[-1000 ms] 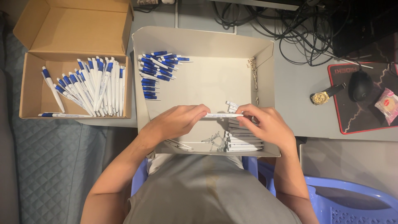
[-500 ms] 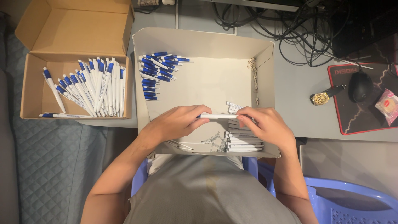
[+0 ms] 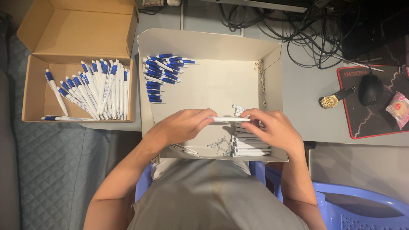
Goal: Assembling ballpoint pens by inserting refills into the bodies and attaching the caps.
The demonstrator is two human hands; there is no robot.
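My left hand [image 3: 181, 125] and my right hand [image 3: 272, 127] both grip one white pen barrel [image 3: 228, 119], held level between them over a shallow grey cardboard tray [image 3: 213, 44]. Under my right hand lies a stack of white pen barrels [image 3: 249, 147], with thin refills and small springs [image 3: 219, 145] beside it. Blue pen parts [image 3: 164, 72] are piled in the tray's far left corner.
An open brown cardboard box [image 3: 36, 85] at the left holds several finished blue-and-white pens [image 3: 100, 87]. To the right are a gold wristwatch [image 3: 332, 100], a black mouse [image 3: 370, 88] on a red-edged pad, a wrapped snack [image 3: 398, 108] and tangled cables [image 3: 298, 25]. A blue plastic chair [image 3: 362, 208] stands at lower right.
My hands shifted only slightly; the white barrel stays held between them in about the same place.
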